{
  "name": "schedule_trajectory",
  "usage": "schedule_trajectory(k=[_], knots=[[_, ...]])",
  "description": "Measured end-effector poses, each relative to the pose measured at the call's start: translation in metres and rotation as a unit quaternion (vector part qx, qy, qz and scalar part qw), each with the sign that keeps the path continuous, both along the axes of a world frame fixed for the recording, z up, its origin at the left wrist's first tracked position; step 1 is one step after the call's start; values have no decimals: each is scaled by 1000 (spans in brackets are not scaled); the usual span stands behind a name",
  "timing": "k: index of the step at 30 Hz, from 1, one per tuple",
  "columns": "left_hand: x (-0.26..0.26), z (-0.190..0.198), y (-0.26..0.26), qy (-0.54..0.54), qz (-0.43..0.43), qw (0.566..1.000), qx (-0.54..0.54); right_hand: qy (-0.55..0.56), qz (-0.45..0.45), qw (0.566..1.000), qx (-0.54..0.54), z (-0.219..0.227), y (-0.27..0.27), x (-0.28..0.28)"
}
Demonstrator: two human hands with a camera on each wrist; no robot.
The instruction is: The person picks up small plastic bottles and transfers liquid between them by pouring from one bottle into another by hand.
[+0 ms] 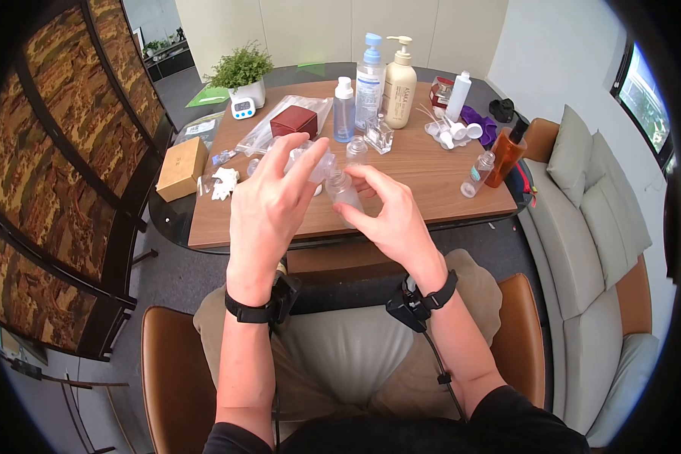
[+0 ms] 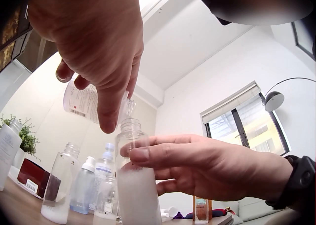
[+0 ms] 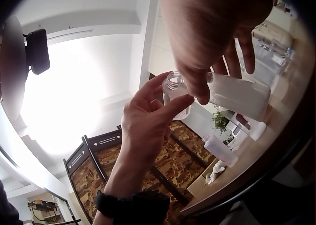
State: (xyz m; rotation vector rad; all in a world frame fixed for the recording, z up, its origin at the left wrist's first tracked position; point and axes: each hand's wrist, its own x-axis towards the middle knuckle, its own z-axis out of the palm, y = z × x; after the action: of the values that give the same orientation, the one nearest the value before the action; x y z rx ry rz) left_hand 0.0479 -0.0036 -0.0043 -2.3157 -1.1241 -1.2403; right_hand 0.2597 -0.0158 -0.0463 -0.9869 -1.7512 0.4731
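Note:
My left hand [image 1: 268, 204] grips a clear labelled bottle [image 2: 81, 101] that is tipped over. Its mouth comes down right at the open neck of a second clear bottle [image 2: 138, 195]. This second bottle stands nearly upright, partly filled with white milky contents, and my right hand [image 1: 393, 219] holds it between thumb and fingers. Both bottles lack caps, and in the right wrist view the two necks nearly meet. Beside them in the left wrist view are another open clear bottle [image 2: 58, 185] with white stuff at its bottom and a smaller clear bottle [image 2: 105, 200].
Pump bottles stand at the back: a blue one [image 1: 344, 113], a light-blue-topped one [image 1: 368, 87] and a cream one [image 1: 401, 91]. A dark red box [image 1: 293, 121], a cardboard box [image 1: 181, 168] and crumpled tissue [image 1: 224, 184] lie left. An orange bottle [image 1: 507, 157] stands right.

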Motion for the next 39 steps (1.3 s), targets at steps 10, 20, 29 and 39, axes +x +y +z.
schedule_trajectory(k=[10, 20, 29, 39], knots=[[0, 0, 0, 12, 2, 1000, 8, 2, 2, 1000, -4, 0, 1, 2], [1, -3, 2, 0, -4, 1000, 15, 13, 20, 999, -35, 4, 0, 4], [2, -3, 2, -24, -17, 999, 22, 18, 24, 999, -41, 4, 1, 5], [2, -3, 2, -5, -5, 1000, 14, 9, 19, 999, -47, 4, 0, 5]])
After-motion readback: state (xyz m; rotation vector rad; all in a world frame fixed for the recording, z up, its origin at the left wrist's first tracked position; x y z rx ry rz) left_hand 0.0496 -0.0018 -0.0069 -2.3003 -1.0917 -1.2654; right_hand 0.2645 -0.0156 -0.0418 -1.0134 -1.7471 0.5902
